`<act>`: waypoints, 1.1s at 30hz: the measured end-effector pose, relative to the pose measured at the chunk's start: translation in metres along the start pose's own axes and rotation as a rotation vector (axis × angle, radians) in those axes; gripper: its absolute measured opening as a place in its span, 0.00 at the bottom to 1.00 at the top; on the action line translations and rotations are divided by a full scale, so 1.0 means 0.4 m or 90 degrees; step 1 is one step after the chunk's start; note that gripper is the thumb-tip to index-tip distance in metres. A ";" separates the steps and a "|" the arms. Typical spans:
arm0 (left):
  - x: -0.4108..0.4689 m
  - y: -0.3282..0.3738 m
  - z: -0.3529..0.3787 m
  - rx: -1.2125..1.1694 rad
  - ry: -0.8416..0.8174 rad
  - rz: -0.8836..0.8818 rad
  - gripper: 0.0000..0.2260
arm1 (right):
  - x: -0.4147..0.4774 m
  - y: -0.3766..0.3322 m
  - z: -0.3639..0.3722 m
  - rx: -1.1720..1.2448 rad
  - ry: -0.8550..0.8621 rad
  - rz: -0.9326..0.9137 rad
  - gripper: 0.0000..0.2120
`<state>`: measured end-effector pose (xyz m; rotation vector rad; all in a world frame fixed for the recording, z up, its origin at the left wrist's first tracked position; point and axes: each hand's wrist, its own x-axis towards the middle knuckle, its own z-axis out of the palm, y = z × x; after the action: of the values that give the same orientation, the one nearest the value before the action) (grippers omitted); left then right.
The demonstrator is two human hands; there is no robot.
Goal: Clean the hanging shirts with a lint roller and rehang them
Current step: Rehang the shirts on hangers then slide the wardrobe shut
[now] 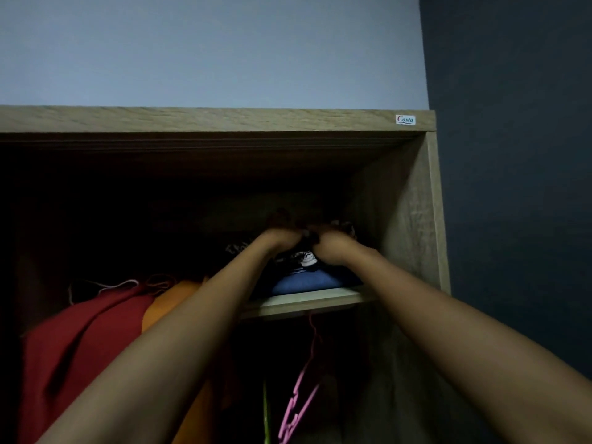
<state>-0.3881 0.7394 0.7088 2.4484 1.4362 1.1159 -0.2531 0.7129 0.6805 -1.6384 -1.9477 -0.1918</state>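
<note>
Both arms reach up and far into the wardrobe (413, 200), and the hands meet knuckle to knuckle above the upper shelf (307, 301). The left hand (280, 240) and right hand (330, 248) look curled onto a dark, patterned bundle (304, 257) on the folded pile, though the gloom hides the fingers, so the hold itself cannot be told. A blue folded cloth (307, 282) lies under it. The hanging shirts sit below and to the left: the red shirt (86, 341) and orange shirt (174, 299), nearer the left arm. A pink hanger (301, 398) dangles empty under the shelf. No lint roller shows.
</note>
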 end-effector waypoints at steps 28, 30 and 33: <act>-0.308 -0.213 -0.226 0.266 0.043 -0.289 0.30 | -0.152 -0.135 0.055 0.172 0.314 -0.112 0.11; -0.335 -0.248 -0.215 0.292 0.006 -0.330 0.33 | -0.151 -0.194 0.082 0.191 0.285 -0.156 0.09; -0.360 -0.261 -0.196 0.281 0.078 -0.303 0.22 | -0.149 -0.280 0.121 0.273 0.200 -0.176 0.08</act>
<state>-0.5546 0.6625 0.6440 2.0987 2.3564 0.9272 -0.3701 0.6580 0.6383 -1.0000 -1.8089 -0.1185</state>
